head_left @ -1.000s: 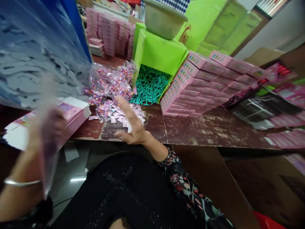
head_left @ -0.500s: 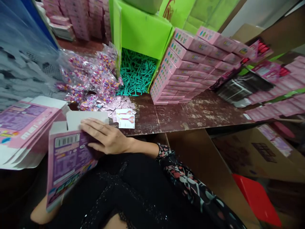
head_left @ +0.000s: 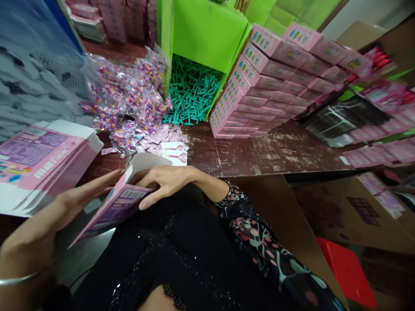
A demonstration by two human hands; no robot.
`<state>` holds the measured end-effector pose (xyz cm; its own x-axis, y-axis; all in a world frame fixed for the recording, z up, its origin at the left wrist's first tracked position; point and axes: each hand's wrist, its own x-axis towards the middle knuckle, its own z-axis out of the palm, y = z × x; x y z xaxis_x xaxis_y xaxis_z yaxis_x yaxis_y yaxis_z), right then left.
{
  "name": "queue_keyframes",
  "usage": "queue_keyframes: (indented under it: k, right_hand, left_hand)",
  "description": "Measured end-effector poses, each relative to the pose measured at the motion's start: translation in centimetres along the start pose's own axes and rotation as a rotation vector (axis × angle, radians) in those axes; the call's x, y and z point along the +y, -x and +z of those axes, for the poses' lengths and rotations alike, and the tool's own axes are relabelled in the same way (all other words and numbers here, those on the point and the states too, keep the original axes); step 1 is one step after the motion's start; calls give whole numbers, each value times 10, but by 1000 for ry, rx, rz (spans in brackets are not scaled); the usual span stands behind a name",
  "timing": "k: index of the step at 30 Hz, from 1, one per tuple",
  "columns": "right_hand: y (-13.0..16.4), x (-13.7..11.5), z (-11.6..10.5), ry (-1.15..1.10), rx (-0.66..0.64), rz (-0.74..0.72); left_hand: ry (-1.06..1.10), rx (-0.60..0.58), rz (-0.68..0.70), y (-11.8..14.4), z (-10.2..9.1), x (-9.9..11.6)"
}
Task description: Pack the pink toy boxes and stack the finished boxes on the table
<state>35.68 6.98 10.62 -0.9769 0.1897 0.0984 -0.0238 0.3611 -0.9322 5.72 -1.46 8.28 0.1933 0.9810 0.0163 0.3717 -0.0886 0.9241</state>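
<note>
- Gripping the open end of a pink carton (head_left: 115, 214), the right hand (head_left: 167, 178) reaches its fingers inside, with the thumb over the outer barcode face.
- Lying along the carton's other side, the left hand (head_left: 73, 201) has its fingers extended; whether it grips cannot be told.
- The carton tilts in front of and left of the green box (head_left: 207, 36), at the near edge of the tabletop (head_left: 282, 151).
- Inside the green box: teal sticks (head_left: 194, 95).
- Just left of it: clear bags of colourful beads (head_left: 129, 93).
- In front of it: printed white cards (head_left: 177, 154).
- Just right of it: stacked pink boxes (head_left: 262, 86).
</note>
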Motion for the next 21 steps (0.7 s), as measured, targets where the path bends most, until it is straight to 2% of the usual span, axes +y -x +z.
queue_keyframes:
  k: [1, 3, 6, 7, 8, 9, 11, 12, 13, 14, 15, 17, 19, 21]
  right_hand:
    - [0, 3, 2, 9, 20, 24]
    - [-1, 5, 7, 37, 12, 57]
    - [-4, 2, 13, 118, 20, 53]
    - [-4, 2, 13, 162, 105, 31]
    - [-3, 2, 13, 217, 254, -8]
    - [-2, 4, 11, 283, 457, -52]
    - [1, 11, 4, 419, 871, -105]
    - [1, 16, -1, 471, 994, -99]
    - [0, 22, -5, 506, 1032, -71]
    - [-2, 28, -8, 520, 999, -33]
    - [-5, 36, -10, 511, 938, 0]
    - [-13, 53, -10, 440, 848, 24]
    - [-19, 71, -7, 332, 850, 45]
    - [-21, 88, -3, 218, 878, 95]
  left_hand:
    - [-23, -110, -73, 5, -10, -6]
    - [-80, -68, -180, 11, -21, -13]
    - [-3, 52, -269, 12, -15, -14]
    - [58, 127, -271, 10, -10, -14]
    - [116, 245, -249, 6, -6, -15]
    - [164, 398, -197, 1, -1, -17]
    - [233, 726, -15, -14, 6, -24]
    - [264, 868, 89, -23, 9, -28]
    - [301, 968, 180, -31, 13, -33]
    - [337, 1016, 232, -40, 19, -37]
    - [372, 1027, 252, -48, 25, -40]
    - [403, 915, 217, -60, 42, -46]
    - [401, 777, 182, -68, 59, -51]
    - [383, 704, 187, -74, 70, -58]
